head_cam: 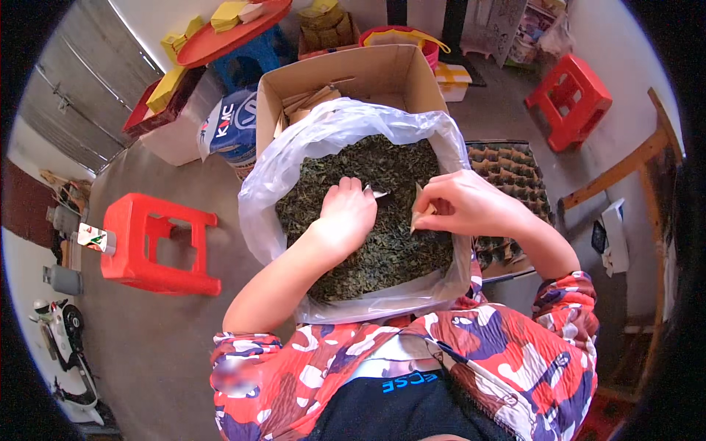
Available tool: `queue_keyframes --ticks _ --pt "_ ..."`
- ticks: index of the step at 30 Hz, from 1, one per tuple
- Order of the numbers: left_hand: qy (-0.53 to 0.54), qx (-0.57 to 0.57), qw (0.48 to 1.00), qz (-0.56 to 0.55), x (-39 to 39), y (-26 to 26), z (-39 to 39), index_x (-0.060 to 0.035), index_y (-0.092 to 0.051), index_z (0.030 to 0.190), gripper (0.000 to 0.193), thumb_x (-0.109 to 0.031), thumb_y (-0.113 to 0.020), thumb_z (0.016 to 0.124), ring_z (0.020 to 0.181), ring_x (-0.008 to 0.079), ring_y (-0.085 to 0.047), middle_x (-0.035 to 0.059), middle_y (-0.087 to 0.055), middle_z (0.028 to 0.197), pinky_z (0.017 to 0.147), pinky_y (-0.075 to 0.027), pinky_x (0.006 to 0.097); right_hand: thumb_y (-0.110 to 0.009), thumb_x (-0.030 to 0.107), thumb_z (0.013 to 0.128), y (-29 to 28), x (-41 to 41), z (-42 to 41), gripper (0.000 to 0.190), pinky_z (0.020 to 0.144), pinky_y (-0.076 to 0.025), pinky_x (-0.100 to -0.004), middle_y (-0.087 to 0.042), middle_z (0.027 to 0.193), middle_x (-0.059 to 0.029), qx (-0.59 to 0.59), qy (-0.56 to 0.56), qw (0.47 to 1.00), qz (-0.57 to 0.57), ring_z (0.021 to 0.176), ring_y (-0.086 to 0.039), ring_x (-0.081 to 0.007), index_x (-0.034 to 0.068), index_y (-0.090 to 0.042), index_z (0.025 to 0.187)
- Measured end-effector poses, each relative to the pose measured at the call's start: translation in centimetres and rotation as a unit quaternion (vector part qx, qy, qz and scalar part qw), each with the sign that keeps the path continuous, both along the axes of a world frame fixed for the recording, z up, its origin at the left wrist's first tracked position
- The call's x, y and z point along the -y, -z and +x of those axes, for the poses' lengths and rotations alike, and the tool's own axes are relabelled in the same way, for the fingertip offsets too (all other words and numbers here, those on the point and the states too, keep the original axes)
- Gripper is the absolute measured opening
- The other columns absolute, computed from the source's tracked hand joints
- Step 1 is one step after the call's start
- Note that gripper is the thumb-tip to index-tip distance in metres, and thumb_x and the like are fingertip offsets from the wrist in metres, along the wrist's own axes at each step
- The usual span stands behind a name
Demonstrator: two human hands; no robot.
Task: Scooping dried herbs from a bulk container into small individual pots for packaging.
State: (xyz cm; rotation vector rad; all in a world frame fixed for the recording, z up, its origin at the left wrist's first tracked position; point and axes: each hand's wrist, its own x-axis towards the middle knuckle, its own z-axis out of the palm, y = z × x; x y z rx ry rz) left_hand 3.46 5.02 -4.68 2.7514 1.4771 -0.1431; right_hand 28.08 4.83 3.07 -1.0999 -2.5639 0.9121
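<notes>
Dark dried leaves fill a clear plastic liner set in a cardboard box before me. Over the middle of the leaves, my left hand is closed around a small shiny scoop-like piece, whose pale end shows past the fingers. The rest of that piece is hidden by the hand. My right hand pinches a small tan paper packet between thumb and fingers, at the right side of the leaves. The two hands are apart. Folded brown paper pieces lie in the box behind the liner.
A red plastic stool stands left, bearing a metallic can. Egg-tray-like cartons lie to the right. Farther back are a KMC bag, a red round tray with yellow packets, and another red stool.
</notes>
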Motion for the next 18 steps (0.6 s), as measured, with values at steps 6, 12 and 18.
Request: queue_keyframes --ticks 6,12,18 --pt "-0.010 0.021 1.000 0.012 -0.2 -0.1 -0.5 0.0041 -0.064 0.127 0.042 -0.003 -0.063 0.085 0.108 0.0362 -0.062 0.0195 -0.062 0.107 0.092 -0.055 0.0453 -0.075 0.016 0.091 1.7 -1.3 -1.0 0.019 0.079 -0.050 -0.0401 -0.054 0.099 -0.0110 -0.064 -0.065 0.987 0.134 0.093 -0.060 -0.0322 0.003 -0.062 0.097" --pt "-0.014 0.025 0.999 0.014 -0.3 0.0 -0.7 0.0058 -0.059 0.135 0.055 0.000 -0.067 0.080 0.109 0.0365 -0.060 0.0208 -0.061 0.109 0.093 -0.054 0.0448 -0.060 -0.001 0.086 1.1 -3.9 -1.3 0.014 0.085 -0.051 -0.0455 -0.058 0.105 -0.0139 -0.040 -0.214 0.972 0.084 0.101 -0.061 -0.0373 0.005 -0.056 0.099" --pt "-0.014 0.026 0.999 0.018 -0.3 0.1 -0.7 0.0065 -0.059 0.135 0.058 0.001 -0.068 0.078 0.110 0.0366 -0.060 0.0204 -0.060 0.110 0.093 -0.054 0.0448 -0.061 -0.003 0.081 0.7 -4.6 -1.7 0.015 0.087 -0.053 -0.0458 -0.065 0.096 -0.0146 0.004 -0.215 0.970 0.114 0.102 -0.064 -0.0377 0.002 -0.062 0.095"
